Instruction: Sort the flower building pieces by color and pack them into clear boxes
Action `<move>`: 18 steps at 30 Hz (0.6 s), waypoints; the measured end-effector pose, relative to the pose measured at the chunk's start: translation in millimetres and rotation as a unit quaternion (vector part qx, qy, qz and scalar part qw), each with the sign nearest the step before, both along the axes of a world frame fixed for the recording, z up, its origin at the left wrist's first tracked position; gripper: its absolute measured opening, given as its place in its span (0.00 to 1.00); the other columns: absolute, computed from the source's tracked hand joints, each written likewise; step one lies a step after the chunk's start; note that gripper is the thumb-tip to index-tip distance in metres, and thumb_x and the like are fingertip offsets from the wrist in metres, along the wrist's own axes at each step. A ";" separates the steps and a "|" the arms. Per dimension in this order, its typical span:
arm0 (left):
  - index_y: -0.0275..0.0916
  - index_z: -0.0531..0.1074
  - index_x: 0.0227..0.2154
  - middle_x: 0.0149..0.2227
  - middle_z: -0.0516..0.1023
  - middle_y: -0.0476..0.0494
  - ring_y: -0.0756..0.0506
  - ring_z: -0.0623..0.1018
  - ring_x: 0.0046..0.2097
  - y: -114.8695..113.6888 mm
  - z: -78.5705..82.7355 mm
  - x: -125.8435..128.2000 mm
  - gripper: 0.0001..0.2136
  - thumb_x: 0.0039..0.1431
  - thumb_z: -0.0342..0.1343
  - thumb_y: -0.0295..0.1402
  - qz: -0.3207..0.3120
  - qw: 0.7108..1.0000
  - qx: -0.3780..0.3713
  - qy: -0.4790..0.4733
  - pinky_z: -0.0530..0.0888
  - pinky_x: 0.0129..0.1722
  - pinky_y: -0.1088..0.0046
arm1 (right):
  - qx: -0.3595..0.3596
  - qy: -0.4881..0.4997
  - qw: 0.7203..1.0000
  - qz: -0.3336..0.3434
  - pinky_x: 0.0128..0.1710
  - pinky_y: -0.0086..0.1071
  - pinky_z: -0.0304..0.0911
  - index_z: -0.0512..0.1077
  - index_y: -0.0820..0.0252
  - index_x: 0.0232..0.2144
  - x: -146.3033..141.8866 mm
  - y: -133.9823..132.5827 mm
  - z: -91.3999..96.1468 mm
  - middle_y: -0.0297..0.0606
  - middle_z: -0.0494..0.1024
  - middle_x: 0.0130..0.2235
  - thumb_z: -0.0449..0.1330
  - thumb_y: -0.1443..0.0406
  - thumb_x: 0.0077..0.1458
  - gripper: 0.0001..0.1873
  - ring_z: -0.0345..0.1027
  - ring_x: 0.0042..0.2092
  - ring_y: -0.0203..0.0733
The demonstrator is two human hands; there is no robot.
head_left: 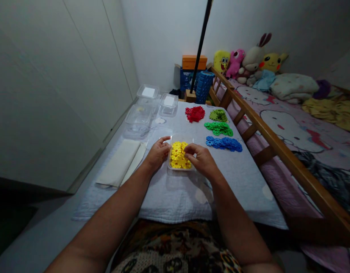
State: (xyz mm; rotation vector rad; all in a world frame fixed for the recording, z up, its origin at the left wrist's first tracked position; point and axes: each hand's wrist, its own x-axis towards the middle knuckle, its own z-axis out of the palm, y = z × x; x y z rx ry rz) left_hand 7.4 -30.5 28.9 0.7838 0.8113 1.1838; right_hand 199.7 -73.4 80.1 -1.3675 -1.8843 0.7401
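Observation:
A clear plastic box [172, 139] filled with yellow flower-shaped plastic pieces [179, 155] sits on the white quilted cloth [175, 193] in front of me. My left hand [157, 153] rests against the box's left side, fingers curled round its rim. On the box's right side lies my right hand [201, 159], its fingertips pinched together over the yellow pieces. Beyond the box lie separate heaps of pieces: red [195, 113], light green [218, 115], green [219, 128] and blue [224, 143].
Several clear boxes with lids [148, 102] stand at the far left of the cloth. A folded white cloth [121, 163] lies to the left. A wooden bed rail [266, 132] runs along the right, with plush toys [249, 60] behind. A black pole [200, 45] stands at the back.

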 end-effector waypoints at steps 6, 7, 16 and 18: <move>0.39 0.70 0.48 0.23 0.66 0.60 0.56 0.66 0.22 3.3 -1.1 -2.0 0.27 0.41 0.67 0.29 -0.008 1.000 0.004 0.010 0.61 0.24 0.79 | 0.027 -0.104 0.994 -0.019 0.48 0.41 0.62 0.78 0.53 0.36 -6.6 1.6 -3.5 0.37 0.82 0.38 0.62 0.73 0.54 0.10 0.70 0.43 0.46; 0.39 0.69 0.48 0.23 0.66 0.60 0.55 0.66 0.22 3.2 -0.6 -2.2 0.27 0.41 0.67 0.29 -0.009 1.000 0.002 0.011 0.62 0.24 0.79 | 0.032 -0.107 0.994 -0.023 0.49 0.42 0.61 0.78 0.53 0.37 -5.1 1.7 -3.4 0.37 0.82 0.38 0.62 0.73 0.54 0.10 0.70 0.44 0.47; 0.40 0.69 0.49 0.25 0.68 0.59 0.54 0.70 0.23 2.0 -0.2 -4.0 0.28 0.41 0.67 0.32 -0.009 0.999 -0.018 0.035 0.67 0.26 0.77 | -0.003 -0.111 0.990 -0.088 0.41 0.34 0.62 0.76 0.58 0.37 58.6 -3.4 -8.8 0.38 0.80 0.38 0.61 0.69 0.56 0.06 0.70 0.37 0.41; 0.40 0.69 0.50 0.25 0.69 0.59 0.53 0.70 0.24 2.4 0.2 -4.2 0.28 0.42 0.67 0.32 -0.013 0.999 -0.017 0.039 0.68 0.26 0.77 | -0.053 -0.160 0.982 -0.081 0.39 0.33 0.60 0.76 0.59 0.38 75.9 -8.9 -13.9 0.38 0.79 0.37 0.62 0.68 0.54 0.07 0.70 0.37 0.41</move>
